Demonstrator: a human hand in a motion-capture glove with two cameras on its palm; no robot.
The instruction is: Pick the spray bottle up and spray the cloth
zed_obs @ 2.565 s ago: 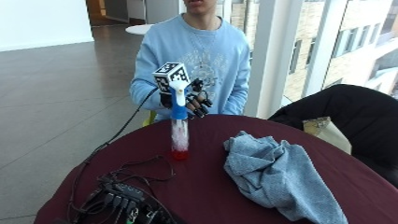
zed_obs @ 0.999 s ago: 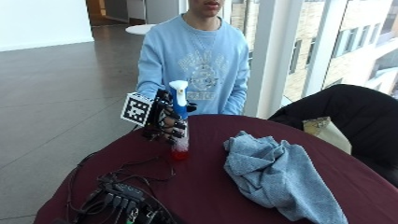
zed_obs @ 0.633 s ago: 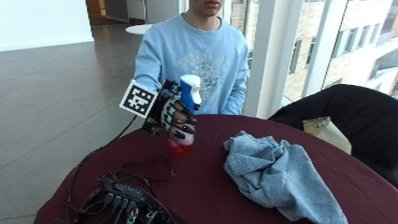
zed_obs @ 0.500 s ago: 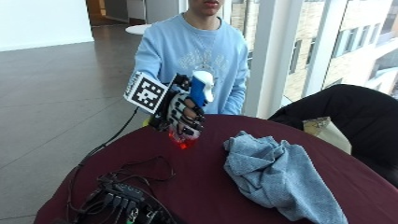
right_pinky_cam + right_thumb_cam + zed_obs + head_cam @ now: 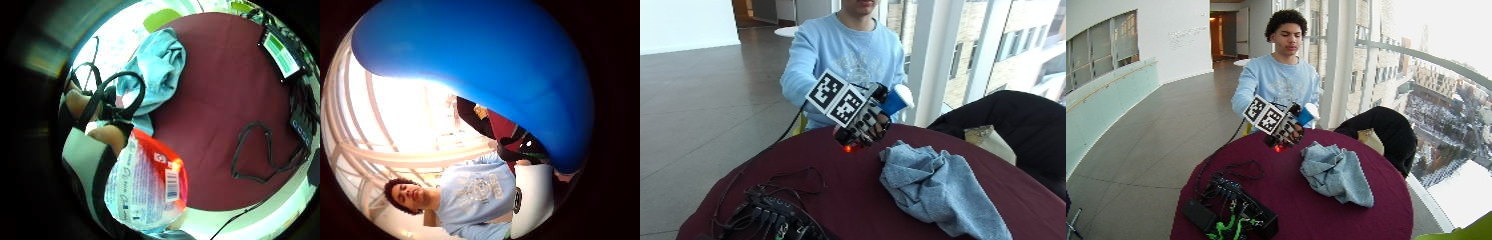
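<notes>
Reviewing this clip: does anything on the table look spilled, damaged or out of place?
Nothing stands out. The gloved right hand holds the clear spray bottle with the blue head tilted above the round maroon table; the crumpled light-blue cloth lies bunched, and no spill shows.

A round bench (image 5: pixel 840 200) with a dark red top carries a tangle of black cables (image 5: pixel 783 182) on its left side. At the near left edge these run to a black electronics box (image 5: pixel 770 220); the wide outside view shows green wires on it. Far right of the bench stands a chair draped with a black coat (image 5: pixel 1013 120), and a tan paper bag (image 5: pixel 979 135) sits on it. Grey floor (image 5: pixel 700 100) stretches away on the left, tall windows (image 5: pixel 999 50) on the right.
</notes>
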